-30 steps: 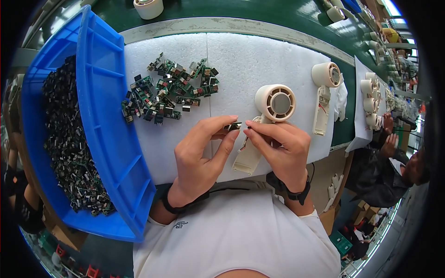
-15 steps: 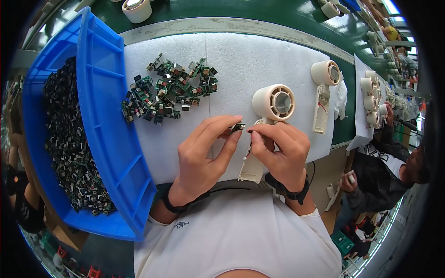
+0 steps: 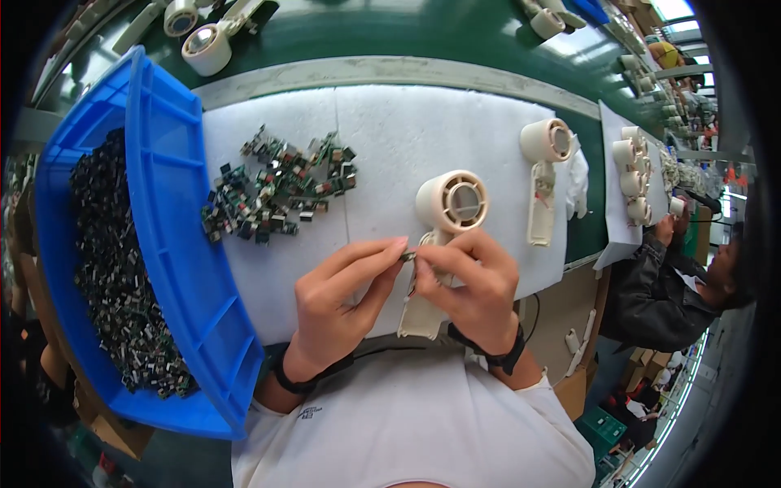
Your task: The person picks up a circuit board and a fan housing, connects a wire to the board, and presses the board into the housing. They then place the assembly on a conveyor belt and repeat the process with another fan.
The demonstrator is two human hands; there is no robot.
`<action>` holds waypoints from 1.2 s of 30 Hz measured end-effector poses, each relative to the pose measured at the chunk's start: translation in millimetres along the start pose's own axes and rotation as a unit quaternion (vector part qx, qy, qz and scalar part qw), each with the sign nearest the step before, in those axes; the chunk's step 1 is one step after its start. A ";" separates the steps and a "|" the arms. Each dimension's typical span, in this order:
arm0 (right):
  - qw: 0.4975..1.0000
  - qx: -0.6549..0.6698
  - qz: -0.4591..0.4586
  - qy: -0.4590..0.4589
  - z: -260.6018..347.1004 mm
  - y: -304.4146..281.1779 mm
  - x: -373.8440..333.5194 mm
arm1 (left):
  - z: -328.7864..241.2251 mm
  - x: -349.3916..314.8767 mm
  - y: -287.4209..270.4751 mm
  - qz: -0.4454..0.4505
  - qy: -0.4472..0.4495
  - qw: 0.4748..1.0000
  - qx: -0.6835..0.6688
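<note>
White foam (image 3: pixel 382 146) under inward-pointing fingers (image 3: pixel 370 262)

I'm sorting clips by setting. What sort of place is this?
Probably a factory assembly floor: a blue bin holds a heap of small circuit boards, several similar cream housings with round ends lie about, and a co-worker is at the right.

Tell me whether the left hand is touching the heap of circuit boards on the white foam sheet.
Apart. The head view shows bare white foam sheet between the left hand and the heap of circuit boards.
</note>
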State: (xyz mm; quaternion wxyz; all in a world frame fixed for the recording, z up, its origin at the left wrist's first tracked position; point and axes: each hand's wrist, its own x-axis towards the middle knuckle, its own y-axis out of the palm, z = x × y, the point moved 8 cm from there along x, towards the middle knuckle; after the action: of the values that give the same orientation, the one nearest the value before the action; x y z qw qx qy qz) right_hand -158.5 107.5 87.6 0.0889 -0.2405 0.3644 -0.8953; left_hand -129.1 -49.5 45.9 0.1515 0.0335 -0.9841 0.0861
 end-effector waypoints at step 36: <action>0.985 0.038 0.158 -0.059 16.3 -0.3 -1.2 | 15.4 -11.2 7.5 -0.014 -0.129 0.989 -0.068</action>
State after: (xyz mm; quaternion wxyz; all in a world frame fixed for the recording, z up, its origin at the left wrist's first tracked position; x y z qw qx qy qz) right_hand -149.5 98.2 97.5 0.2593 -0.2287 0.3579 -0.8674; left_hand -123.6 -44.4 26.9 0.0264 0.0474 -0.9985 0.0119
